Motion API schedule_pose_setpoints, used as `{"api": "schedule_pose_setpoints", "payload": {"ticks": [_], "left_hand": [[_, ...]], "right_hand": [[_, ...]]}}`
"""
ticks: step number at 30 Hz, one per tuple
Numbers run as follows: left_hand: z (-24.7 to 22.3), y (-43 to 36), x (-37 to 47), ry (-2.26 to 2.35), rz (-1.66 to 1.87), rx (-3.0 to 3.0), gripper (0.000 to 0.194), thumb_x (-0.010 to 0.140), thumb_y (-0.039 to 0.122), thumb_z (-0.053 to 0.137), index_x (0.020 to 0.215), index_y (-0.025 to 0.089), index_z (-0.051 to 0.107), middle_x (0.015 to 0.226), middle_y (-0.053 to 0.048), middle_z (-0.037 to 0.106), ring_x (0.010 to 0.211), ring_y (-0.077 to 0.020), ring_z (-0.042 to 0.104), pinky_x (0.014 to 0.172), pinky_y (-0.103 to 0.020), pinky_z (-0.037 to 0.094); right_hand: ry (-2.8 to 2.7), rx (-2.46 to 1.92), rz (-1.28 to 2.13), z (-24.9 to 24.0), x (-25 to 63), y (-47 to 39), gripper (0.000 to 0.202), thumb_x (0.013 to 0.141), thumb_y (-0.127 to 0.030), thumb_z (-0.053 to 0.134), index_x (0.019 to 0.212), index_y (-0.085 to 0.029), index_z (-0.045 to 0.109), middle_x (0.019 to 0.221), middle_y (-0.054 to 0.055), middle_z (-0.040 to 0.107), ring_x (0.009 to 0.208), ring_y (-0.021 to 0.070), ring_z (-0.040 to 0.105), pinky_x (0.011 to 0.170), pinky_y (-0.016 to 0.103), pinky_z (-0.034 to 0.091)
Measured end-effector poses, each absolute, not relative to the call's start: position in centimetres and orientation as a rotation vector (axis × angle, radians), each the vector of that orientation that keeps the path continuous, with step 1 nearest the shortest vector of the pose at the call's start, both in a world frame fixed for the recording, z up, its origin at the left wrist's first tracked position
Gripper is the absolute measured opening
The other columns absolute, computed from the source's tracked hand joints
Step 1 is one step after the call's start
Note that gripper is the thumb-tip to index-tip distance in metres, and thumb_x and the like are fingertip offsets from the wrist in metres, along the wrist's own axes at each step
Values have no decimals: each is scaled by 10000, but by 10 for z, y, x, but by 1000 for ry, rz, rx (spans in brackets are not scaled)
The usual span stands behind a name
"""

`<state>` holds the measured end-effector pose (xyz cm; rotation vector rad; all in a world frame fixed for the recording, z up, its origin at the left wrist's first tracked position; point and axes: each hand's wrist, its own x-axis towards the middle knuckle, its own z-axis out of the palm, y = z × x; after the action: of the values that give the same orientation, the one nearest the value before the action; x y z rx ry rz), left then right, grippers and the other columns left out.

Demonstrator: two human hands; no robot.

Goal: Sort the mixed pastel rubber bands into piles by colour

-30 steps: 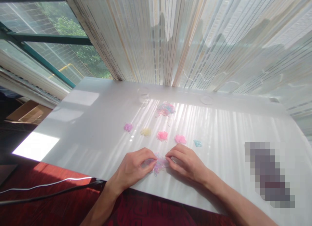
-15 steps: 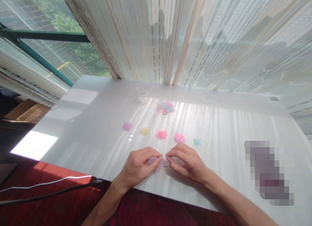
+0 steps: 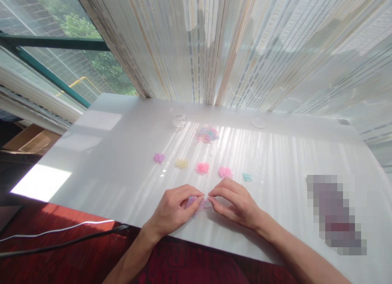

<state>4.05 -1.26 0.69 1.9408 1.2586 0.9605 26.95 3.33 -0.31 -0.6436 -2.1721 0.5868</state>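
Observation:
Thumb and fingertips of my left hand (image 3: 179,204) are pinched together near the table's front edge; what they hold is too small to make out. Close to its right, my right hand (image 3: 234,202) makes the same kind of pinch, its tips nearly meeting the left ones. Under and between them lies a loose pile of pale purple and pink pieces (image 3: 196,206), partly hidden. Beyond the hands a row of small piles runs across: purple (image 3: 159,157), yellow (image 3: 181,163), coral pink (image 3: 202,168), pink (image 3: 225,171) and teal (image 3: 247,177).
A larger mixed-colour pile (image 3: 206,134) lies farther back on the white table (image 3: 128,153). Behind it are a clear container (image 3: 179,121) and a clear round lid (image 3: 258,122). A blurred dark object (image 3: 337,214) lies at the right. Striped curtains hang along the back edge.
The view has shifted very slightly. Both hands keep nearly the same pinched pose over the near pile.

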Motion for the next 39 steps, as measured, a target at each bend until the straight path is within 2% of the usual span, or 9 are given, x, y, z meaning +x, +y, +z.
{"api": "schedule_pose_setpoints", "payload": {"ticks": [3,7,17,23,29,33,39], "left_hand": [[7,-13,41,1257,968,1921,117,991,176,656,1013,211,765,888,-11,786,693,-108,675,704,-218,565],[8,-15,46,1257,1018,1902,102,952,203,726,1049,201,759,922,-23,788,661,-103,649,641,-208,543],[4,-15,49,1296,1046,1848,76,950,164,682,945,201,748,835,1,744,592,-81,561,561,-199,474],[8,-15,48,1324,1044,1891,67,944,161,684,931,200,737,839,0,746,640,-93,619,607,-200,511],[10,-16,50,1284,1091,1889,161,936,169,720,1092,196,749,933,-28,781,642,-93,637,599,-200,531],[10,-15,54,1237,1120,1849,62,944,172,729,984,196,769,872,-29,778,646,-99,644,590,-194,530],[11,-14,54,1221,1151,1823,67,937,162,732,984,195,766,862,-27,765,617,-90,601,538,-187,487]], "right_hand": [[-2166,-645,579,-3,269,33,74,1020,-193,611,998,-192,682,808,42,700,702,167,629,637,287,529],[-2145,-637,575,-4,268,33,65,1014,-184,624,991,-183,685,804,43,705,703,164,637,639,280,532],[-2109,-650,629,0,268,34,46,1001,-164,636,989,-192,671,800,32,703,701,156,651,642,267,541],[-2100,-656,650,1,268,33,45,993,-157,644,988,-196,664,803,27,698,702,153,649,639,267,541],[-2106,-654,652,0,268,32,56,984,-138,644,987,-190,666,807,32,698,702,152,644,638,265,538],[-2102,-636,660,-1,268,33,51,987,-141,643,998,-184,670,809,36,699,708,153,641,647,267,538],[-2114,-635,646,-1,269,34,50,995,-153,635,995,-194,665,817,37,697,712,157,636,645,273,538]]}}
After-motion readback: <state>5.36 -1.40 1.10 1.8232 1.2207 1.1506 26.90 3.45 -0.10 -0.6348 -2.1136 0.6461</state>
